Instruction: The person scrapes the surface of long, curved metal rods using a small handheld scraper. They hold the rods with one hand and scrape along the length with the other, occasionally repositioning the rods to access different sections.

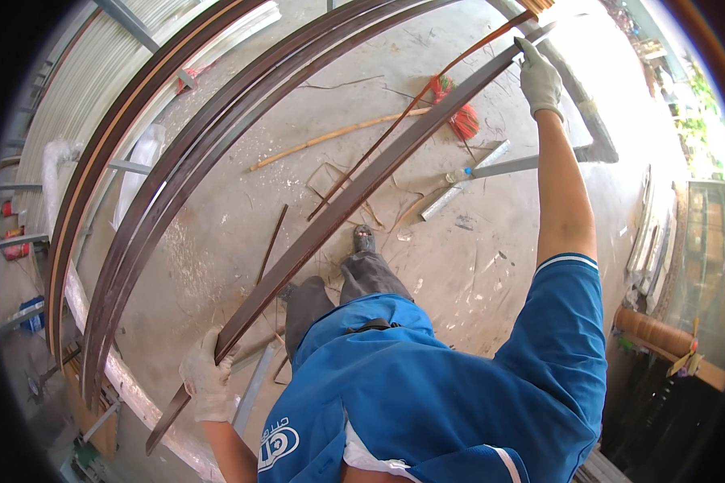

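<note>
A long, dark brown profile bar (379, 165) runs slantwise in front of my body, from the lower left to the upper right. My left hand (208, 377), in a pale work glove, is closed round its lower part, and the end sticks out beyond the palm. Up at the far right, my gloved right hand (540, 80) grips the bar near its other end. Some of the right fingers are hidden behind the glove. To the left, several similar dark brown bars (187, 157) lie side by side, looking bent through the lens.
Light-coloured profiles (80, 105) are stacked at the far left on grey metal supports (129, 167). A bundle of red string (462, 121), a bamboo stick (330, 138) and thin strips lie on the concrete floor. A grey metal frame (507, 167) stands ahead. A brown roll (654, 332) is at the right.
</note>
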